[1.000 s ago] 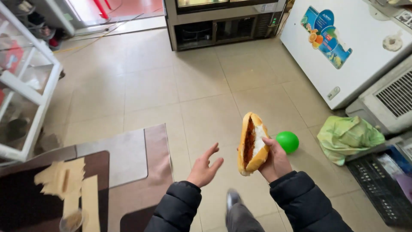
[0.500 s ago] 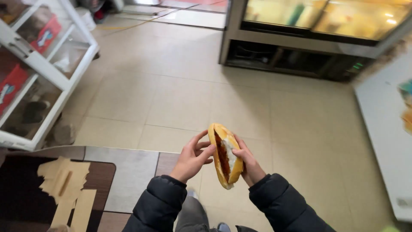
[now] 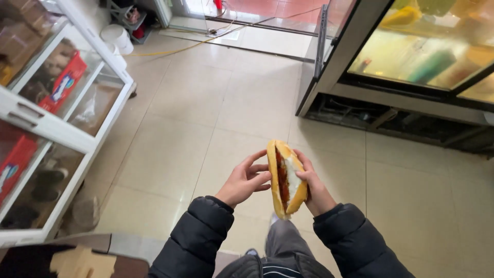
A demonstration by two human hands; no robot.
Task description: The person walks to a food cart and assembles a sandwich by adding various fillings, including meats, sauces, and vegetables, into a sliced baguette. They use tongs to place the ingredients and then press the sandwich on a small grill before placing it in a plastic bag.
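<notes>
Standing over the pale tiled floor (image 3: pixel 206 108), the person holds a filled bread bun (image 3: pixel 284 177) upright between both hands, a long yellow-crusted roll split along its length so that a dark red filling and a strip of white show in the opening facing up. The right hand (image 3: pixel 315 186) is closed around the bun's right flank, its fingers (image 3: pixel 303 160) curled along the crust and the thumb tucked against the lower edge, so this hand carries the roll. The left hand (image 3: pixel 244 180) sits just beside the bun's left flank with its fingers (image 3: pixel 257 167) loosely spread and slightly bent, the fingertips touching or all but touching the crust; I cannot tell whether they press on it or only rest there. Both wrists come out of dark padded jacket sleeves (image 3: pixel 198 231), and below the fingers grey trousers (image 3: pixel 285 242) and the tip of a shoe (image 3: pixel 272 220) show against the tiles. Well beyond the left fingers, off to that side, stands a white-framed glass display case (image 3: pixel 46 123) with red boxes (image 3: pixel 63 82) inside. Well past the right fingers, farther off across the floor, is a glass-fronted cooler (image 3: pixel 401 67) with a dark base, its contents blurred and yellowish. Below the left sleeve, near the frame's bottom corner, a dark tabletop (image 3: pixel 25 260) carries pieces of tan cardboard (image 3: pixel 82 262).
</notes>
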